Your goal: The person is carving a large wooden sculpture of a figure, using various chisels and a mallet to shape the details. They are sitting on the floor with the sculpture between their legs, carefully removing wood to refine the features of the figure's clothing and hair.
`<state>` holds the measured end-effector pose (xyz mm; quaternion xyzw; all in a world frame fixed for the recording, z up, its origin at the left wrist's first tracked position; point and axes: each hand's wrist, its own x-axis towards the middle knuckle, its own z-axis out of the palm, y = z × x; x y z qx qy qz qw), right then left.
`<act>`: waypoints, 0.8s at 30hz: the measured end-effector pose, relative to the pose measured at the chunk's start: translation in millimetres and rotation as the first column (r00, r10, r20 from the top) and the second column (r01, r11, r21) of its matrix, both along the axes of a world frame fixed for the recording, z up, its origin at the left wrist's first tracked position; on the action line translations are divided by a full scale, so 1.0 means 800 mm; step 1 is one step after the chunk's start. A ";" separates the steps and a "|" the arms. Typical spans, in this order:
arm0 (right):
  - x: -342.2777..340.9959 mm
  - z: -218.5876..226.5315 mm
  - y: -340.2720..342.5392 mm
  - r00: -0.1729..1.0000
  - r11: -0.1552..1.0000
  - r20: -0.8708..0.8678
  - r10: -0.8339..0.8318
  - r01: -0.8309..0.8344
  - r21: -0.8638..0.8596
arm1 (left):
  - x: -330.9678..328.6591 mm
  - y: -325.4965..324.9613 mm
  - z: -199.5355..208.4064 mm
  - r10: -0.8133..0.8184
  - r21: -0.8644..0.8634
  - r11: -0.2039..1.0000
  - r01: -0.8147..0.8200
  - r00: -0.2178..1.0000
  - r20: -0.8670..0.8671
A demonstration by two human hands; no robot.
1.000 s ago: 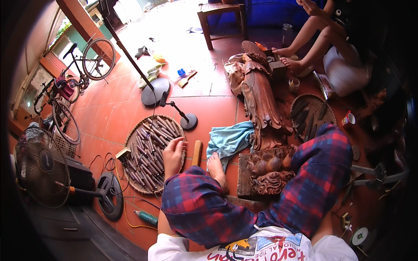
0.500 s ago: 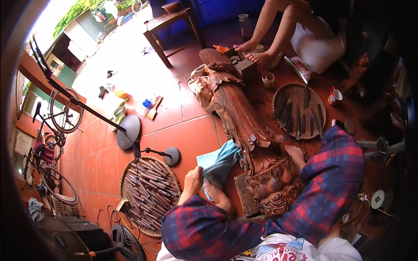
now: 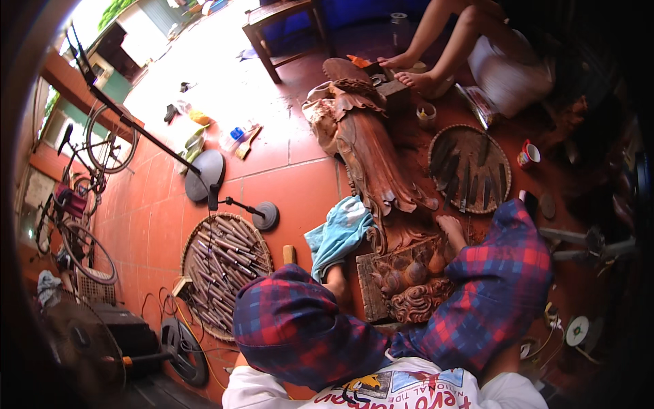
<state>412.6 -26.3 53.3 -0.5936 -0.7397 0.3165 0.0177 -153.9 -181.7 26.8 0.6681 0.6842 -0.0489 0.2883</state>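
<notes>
Neither of my hands shows; my bent legs in plaid trousers hide them, and only bits of forearm appear near the lower edge. A light blue cloth (image 3: 340, 228) lies crumpled over my left foot and touches the carved wooden figure (image 3: 371, 150). The figure lies on the floor with its robe end toward me. Between my feet sits a carved wooden base (image 3: 415, 279) with rounded and curling shapes. The end of a pale wooden piece (image 3: 289, 254) sticks up past my left knee; whether a hand holds it is hidden.
A round basket of chisels (image 3: 225, 273) is at left, beside a lamp stand base (image 3: 204, 175). Flat files lie in another basket (image 3: 470, 167) at right, near a red-and-white cup (image 3: 528, 154). Another person's bare feet (image 3: 415, 80) rest beyond the figure. A fan (image 3: 78, 337) stands lower left.
My left hand has let go of the blue cloth and drawn back out of sight behind my knee. The cloth has slumped over my foot. The pale wooden end has come into view.
</notes>
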 end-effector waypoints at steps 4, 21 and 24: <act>0.040 0.029 0.036 0.999 0.999 0.007 0.037 -0.038 0.017 | -0.010 0.060 0.056 -0.139 -0.006 0.990 0.139 0.990 0.040; -0.143 0.031 0.297 0.853 0.827 -0.083 0.515 -0.520 -0.214 | 0.055 0.336 0.064 -0.383 0.284 0.887 0.365 0.924 0.011; -0.142 -0.002 0.269 0.900 0.871 -0.176 0.398 -0.431 -0.234 | 0.063 0.314 0.043 -0.469 0.143 0.877 0.458 0.882 0.055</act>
